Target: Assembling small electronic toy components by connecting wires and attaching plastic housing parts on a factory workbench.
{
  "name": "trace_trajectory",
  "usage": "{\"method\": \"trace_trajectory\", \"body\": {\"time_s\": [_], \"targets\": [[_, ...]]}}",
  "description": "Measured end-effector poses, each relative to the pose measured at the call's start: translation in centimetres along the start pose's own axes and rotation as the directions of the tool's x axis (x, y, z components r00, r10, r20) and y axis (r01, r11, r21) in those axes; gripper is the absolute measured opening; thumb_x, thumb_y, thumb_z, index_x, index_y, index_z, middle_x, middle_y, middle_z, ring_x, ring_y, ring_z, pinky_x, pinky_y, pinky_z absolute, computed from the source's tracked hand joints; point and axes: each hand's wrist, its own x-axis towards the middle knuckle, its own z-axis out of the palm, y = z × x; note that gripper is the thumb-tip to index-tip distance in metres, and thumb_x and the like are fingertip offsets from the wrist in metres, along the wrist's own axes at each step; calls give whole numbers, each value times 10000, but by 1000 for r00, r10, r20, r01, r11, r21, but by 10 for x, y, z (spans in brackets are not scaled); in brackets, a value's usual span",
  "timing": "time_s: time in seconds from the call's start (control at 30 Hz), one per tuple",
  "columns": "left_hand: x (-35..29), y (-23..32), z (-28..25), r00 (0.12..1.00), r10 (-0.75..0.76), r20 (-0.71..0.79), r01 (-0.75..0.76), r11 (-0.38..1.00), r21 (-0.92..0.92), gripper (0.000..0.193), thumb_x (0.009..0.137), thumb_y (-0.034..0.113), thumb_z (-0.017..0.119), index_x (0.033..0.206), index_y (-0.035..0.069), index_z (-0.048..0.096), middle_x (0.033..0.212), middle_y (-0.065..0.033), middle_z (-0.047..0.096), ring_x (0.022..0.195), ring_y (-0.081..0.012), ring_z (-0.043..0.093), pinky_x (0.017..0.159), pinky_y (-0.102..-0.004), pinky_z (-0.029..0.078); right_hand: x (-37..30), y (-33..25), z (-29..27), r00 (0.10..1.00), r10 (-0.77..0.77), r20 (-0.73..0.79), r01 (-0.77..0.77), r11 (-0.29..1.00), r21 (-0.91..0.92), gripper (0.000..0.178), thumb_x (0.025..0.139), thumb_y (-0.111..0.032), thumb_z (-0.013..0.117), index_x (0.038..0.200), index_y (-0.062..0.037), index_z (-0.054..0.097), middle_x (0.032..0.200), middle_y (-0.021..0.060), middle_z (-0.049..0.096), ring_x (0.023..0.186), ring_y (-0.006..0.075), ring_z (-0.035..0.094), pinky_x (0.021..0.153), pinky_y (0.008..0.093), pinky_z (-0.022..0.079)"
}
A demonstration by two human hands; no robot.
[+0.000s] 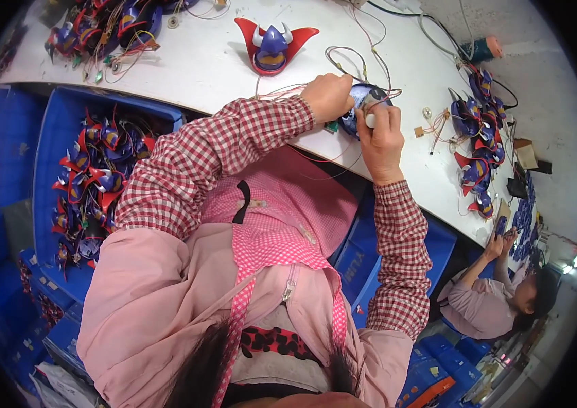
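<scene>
My left hand (331, 97) is closed at the left side of a shiny dark blue toy part (364, 93) near the table's front edge. Fingers of my right hand (381, 144) grip a small thing with a round white end (370, 120), held against that part; its kind is not clear. Thin wires and a bit of green circuit board (331, 126) hang by the part. Beyond my left hand stands a blue horned toy figure (273, 49) with red wings.
The white table (197, 58) carries heaps of wired toy figures (108, 30) at the far left and more figures (480, 139) at the right. A blue bin (42, 204) full of figures stands at my left. A co-worker (496, 299) sits at the right.
</scene>
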Motion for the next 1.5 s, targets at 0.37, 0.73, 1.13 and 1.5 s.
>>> {"method": "trace_trajectory", "body": {"time_s": [0.37, 0.73, 1.13, 1.5], "targets": [[-6, 3, 5, 995, -19, -96, 11, 997, -81, 245, 775, 157, 543, 938, -24, 567, 699, -229, 613, 681, -387, 612, 656, -445, 483, 21, 16, 0, 976, 180, 124, -199, 966, 167, 181, 773, -119, 651, 844, -5, 530, 806, 128, 533, 681, 286, 546, 600, 353, 451], [-70, -10, -32, 884, 458, -93, -452, 888, 83, 211, 770, 120, 604, 954, 24, 560, 819, -136, 539, 739, -305, 562, 641, -383, 470, -5, 0, -15, 851, 505, 147, -510, 726, 462, 201, 770, -123, 657, 884, 1, 549, 834, 136, 529, 733, 274, 548, 629, 327, 449], [-144, -43, -87, 938, 87, -336, -71, 996, 62, 309, 748, 160, 656, 1002, 16, 554, 883, -128, 496, 840, -281, 498, 724, -353, 432, -21, -41, 10, 937, -107, 331, 161, 977, -141, 241, 807, -35, 562, 1047, -29, 535, 972, 147, 560, 789, 295, 583, 660, 348, 499], [-109, -58, -96, 991, 102, -88, -68, 942, 328, 368, 752, 315, 678, 887, 0, 543, 864, -139, 525, 780, -270, 542, 691, -350, 458, 1, -47, 3, 971, -52, 235, 26, 993, 113, 114, 858, -44, 521, 940, 6, 583, 815, 115, 594, 676, 201, 592, 562, 288, 457]]}}
